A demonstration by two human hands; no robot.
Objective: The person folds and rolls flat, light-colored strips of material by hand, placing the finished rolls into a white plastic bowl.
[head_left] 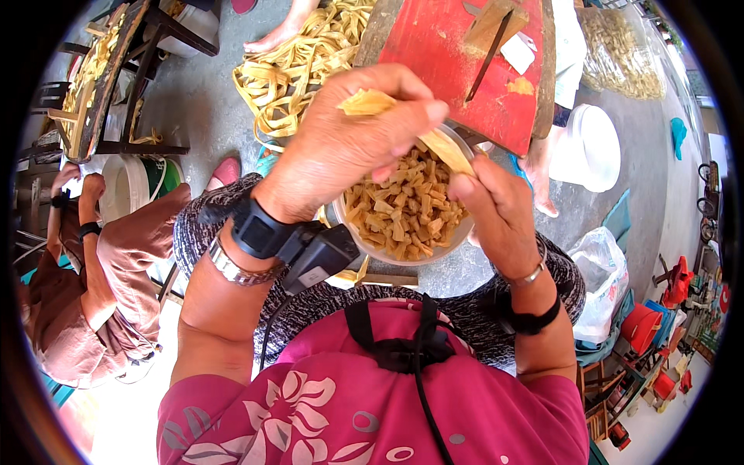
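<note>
A pale yellow, leathery strip (448, 149) runs between my hands, above a light-coloured bowl (403, 260). My left hand (356, 128) is closed on the strip at its far-left part, fingertips pinched over the bowl's far side. Another visible bit of strip (366, 102) lies across the back of those fingers; whether it is the same piece I cannot tell. My right hand (500, 209) pinches the strip's lower end between thumb and fingers at the bowl's right rim. Small brownish-yellow knotted pieces (407, 209) fill the bowl, which sits between my knees.
A heap of long yellow strips (298, 62) lies on the floor ahead. Beyond the bowl stands a red-topped bench (434, 46) bearing a wooden block (496, 27) and a thin dark bar. To the right are a white bucket (589, 147) and plastic bag (601, 283). Another person (116, 271) sits left.
</note>
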